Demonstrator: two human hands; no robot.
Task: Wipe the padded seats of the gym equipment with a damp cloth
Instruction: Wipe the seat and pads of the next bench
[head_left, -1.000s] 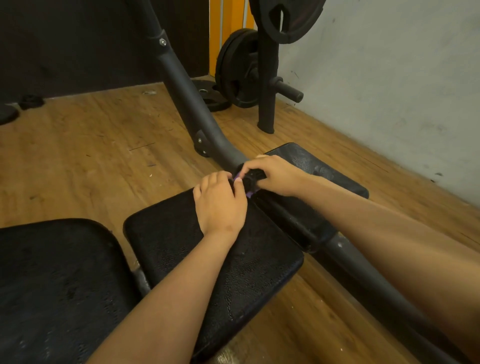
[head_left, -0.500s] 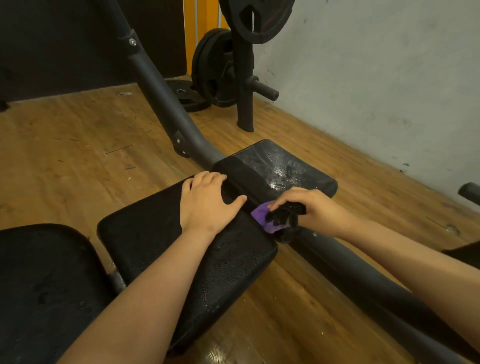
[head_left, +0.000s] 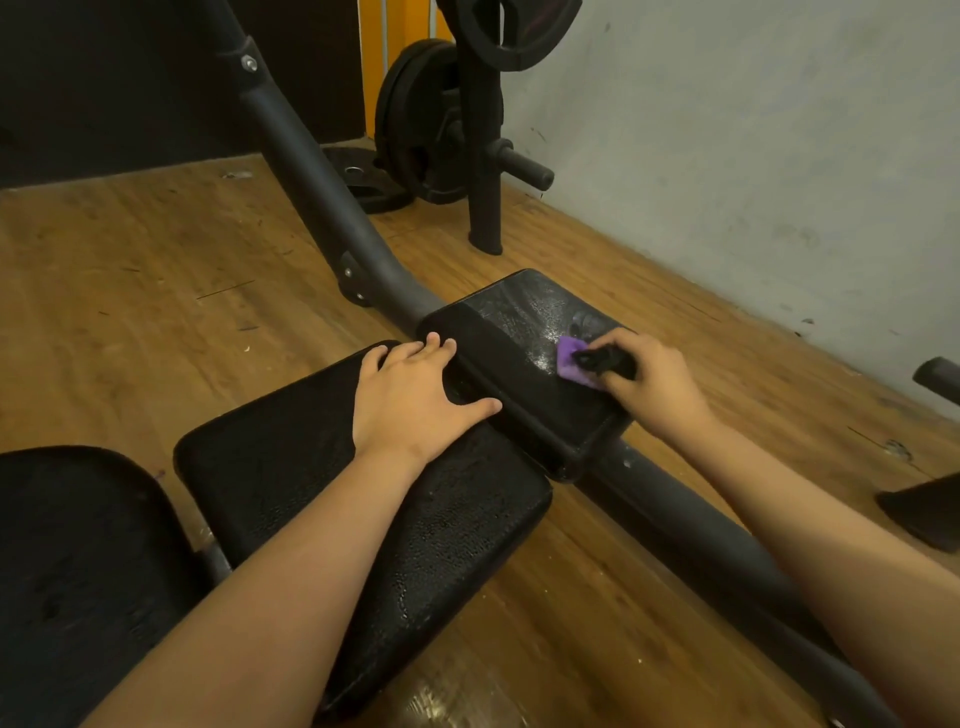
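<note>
Cloth, purple-and-black and bunched (head_left: 582, 361), now up on the far black padded seat (head_left: 524, 332); my right hand (head_left: 652, 387) clenches it, left hand (head_left: 415, 400) lies flat, open.

On the far pad (head_left: 524, 332) the right hand (head_left: 652, 384) with its cloth (head_left: 571, 358) takes the right edge; the left edge and far corner lie bare and glistening. The left hand (head_left: 415, 400) lies flat across the far end of the middle pad (head_left: 322, 467), its fingertips touching the far pad's near-left edge and closing the seam between the two pads; that pad's near half is crossed by the forearm. A slanting frame tube (head_left: 317, 197) rises from the far pad's far-left corner and blocks that side. Beyond the far edge, bare wooden floor (head_left: 130, 270) runs to a weight-plate rack (head_left: 467, 140) by the wall (head_left: 753, 145).
</note>
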